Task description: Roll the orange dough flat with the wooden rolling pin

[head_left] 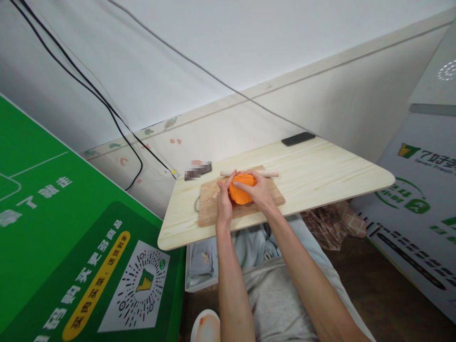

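Observation:
A round, flattened piece of bright orange dough [242, 194] with an uneven edge is between my two hands, over the wooden cutting board [208, 211]. My left hand [224, 202] cups its left side, fingers curving behind it. From the right, my right hand [261, 191] holds it, the thumb lying across the front face and the fingers along the far edge. Whether the dough's underside touches the board is hard to tell. Behind my hands a pale wooden rolling pin [272, 174] lies across the board's far part. White powder dusts the board's left side.
The board rests on a light wood table [320, 173]. A black phone [298, 138] lies at the back right, a partly blurred dark object [204, 171] at the back left. A green printed panel [89, 228] stands left. Below are a white bin [194, 282] and a white stool [206, 327].

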Motion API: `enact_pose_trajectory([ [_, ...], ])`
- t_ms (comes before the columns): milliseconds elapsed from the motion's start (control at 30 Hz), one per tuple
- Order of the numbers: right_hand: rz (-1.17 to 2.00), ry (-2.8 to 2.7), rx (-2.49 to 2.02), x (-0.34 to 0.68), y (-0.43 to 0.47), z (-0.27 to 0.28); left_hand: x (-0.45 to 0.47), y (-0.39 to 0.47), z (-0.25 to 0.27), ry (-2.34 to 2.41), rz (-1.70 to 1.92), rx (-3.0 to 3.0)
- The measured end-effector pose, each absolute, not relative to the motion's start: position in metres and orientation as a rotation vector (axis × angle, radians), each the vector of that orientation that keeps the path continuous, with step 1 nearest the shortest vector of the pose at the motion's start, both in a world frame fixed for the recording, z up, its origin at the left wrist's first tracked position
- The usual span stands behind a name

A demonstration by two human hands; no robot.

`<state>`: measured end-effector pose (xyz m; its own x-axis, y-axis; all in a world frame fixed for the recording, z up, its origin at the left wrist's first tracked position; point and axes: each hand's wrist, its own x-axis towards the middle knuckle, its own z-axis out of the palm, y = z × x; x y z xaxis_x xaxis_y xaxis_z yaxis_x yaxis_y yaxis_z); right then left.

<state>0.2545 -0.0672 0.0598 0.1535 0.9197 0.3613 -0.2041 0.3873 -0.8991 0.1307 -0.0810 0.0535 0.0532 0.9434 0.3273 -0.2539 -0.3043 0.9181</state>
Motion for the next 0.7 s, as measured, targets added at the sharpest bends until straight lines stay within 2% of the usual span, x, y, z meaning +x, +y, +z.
enact_pose_trajectory([
  [367, 0.899, -1.086, -0.870, 0.255, -0.067, 0.058, 0.133, -0.089, 0.065, 0.968, 1.467, 1.465],
  [700, 0.951, -1.112, -0.807, 0.252, -0.067, 0.059, 0.131, -0.083, 0.057, 0.881, 1.508, 1.427],
])
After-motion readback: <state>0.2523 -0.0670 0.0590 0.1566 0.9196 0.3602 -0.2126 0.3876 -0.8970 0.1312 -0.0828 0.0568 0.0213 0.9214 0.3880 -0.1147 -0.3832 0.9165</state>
